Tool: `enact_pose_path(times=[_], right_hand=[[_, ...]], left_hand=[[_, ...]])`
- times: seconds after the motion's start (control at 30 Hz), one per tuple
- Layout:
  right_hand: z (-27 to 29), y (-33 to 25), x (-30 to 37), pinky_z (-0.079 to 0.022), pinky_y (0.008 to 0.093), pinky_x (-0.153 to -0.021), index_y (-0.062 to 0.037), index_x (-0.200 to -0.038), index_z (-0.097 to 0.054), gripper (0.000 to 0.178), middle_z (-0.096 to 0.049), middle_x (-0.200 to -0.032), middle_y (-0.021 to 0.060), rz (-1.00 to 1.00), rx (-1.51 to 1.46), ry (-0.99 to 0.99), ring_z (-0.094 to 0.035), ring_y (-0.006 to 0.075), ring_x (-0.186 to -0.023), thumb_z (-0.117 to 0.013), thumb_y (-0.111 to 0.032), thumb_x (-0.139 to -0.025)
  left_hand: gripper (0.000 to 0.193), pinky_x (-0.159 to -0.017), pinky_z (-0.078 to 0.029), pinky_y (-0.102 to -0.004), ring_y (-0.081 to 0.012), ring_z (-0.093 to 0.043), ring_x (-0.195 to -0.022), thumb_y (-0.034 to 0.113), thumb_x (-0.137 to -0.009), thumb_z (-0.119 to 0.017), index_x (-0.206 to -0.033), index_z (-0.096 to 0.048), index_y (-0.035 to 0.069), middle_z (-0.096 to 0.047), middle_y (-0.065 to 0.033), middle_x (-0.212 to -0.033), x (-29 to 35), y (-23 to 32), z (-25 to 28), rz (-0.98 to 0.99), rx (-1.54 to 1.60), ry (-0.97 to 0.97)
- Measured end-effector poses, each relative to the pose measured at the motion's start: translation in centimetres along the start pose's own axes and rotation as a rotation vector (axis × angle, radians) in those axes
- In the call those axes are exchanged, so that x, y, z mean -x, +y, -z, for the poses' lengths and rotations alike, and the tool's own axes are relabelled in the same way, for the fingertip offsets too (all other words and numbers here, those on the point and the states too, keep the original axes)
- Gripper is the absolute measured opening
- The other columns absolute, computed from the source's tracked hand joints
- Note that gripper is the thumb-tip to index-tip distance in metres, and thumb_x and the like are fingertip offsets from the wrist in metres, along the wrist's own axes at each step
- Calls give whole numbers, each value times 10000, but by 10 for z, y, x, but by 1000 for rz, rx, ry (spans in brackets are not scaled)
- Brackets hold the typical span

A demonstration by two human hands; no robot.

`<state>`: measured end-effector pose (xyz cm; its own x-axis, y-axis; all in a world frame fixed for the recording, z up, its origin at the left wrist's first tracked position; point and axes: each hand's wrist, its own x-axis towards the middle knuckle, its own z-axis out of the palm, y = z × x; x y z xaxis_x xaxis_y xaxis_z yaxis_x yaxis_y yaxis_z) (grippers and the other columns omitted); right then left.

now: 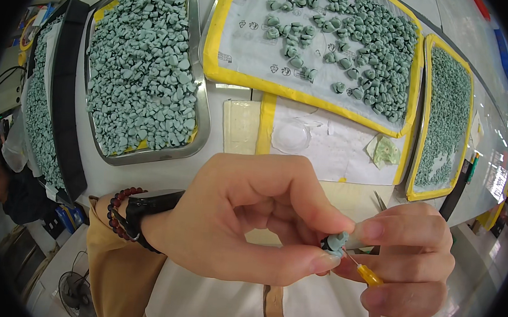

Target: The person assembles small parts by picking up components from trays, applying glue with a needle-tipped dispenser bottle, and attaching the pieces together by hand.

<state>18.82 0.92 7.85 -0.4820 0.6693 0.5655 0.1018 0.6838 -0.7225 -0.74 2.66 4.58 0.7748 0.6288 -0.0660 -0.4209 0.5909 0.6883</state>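
Observation:
My left hand [250, 216] pinches a small grey-green plastic piece [337, 242] between thumb and forefinger. The piece is rounded, looks like an earbud shell and has a dark side. Opposite it, my right hand [414, 255] is closed round a dispensing needle with a yellow hub [369, 275]. The needle's thin metal tip reaches the piece, and a right fingertip is close against it. Whatever the hub is fixed to is hidden by the right fingers. Pointed metal tweezers [380, 201] stick up behind the right hand; I cannot tell whether it holds them.
A metal tray [200, 126] heaped with grey-green pieces stands at the left, beside a black tray [73, 118] of more. Ahead lies a yellow-edged tray [237, 47] with scattered pieces; another yellow-edged tray [438, 193] is at the right. A crumpled greenish paper [386, 152] lies between.

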Motion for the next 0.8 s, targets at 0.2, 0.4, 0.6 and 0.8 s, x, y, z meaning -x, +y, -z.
enact_pose_path(times=[0.2,0.4,0.6,0.8], right_hand=[[-2,2,9,-479,326,-525,-15,-815,-450,424,-540,-602,93,-13,26,-13,-565,327,-683,-381,-430,-870],[-5,-2,17,-451,309,-601,-125,-820,-454,336,-568,-667,18,-106,85,4,-544,236,-790,-417,-459,-834],[-2,1,4,-486,315,-530,-21,-813,-477,366,-545,-620,81,17,-1,-1,-562,284,-673,-428,-380,-862],[-7,-9,13,-462,318,-611,-116,-820,-448,350,-565,-673,28,-180,85,24,-533,236,-773,-410,-463,-841]], left_hand=[[341,-671,-524,-315,-257,-614,-798,-182,-662,-589,-969,-483,-78,-577,-232,-925,1,-2,3,-3,-1,1],[345,-655,-529,-307,-259,-617,-792,-186,-652,-592,-960,-483,-77,-575,-235,-918,0,-1,2,4,-5,10],[341,-593,-529,-285,-258,-619,-770,-196,-643,-581,-947,-485,-73,-573,-238,-903,2,-2,-1,2,74,62],[337,-581,-523,-280,-250,-617,-749,-201,-644,-574,-943,-485,-73,-572,-237,-896,2,0,0,21,87,63]])
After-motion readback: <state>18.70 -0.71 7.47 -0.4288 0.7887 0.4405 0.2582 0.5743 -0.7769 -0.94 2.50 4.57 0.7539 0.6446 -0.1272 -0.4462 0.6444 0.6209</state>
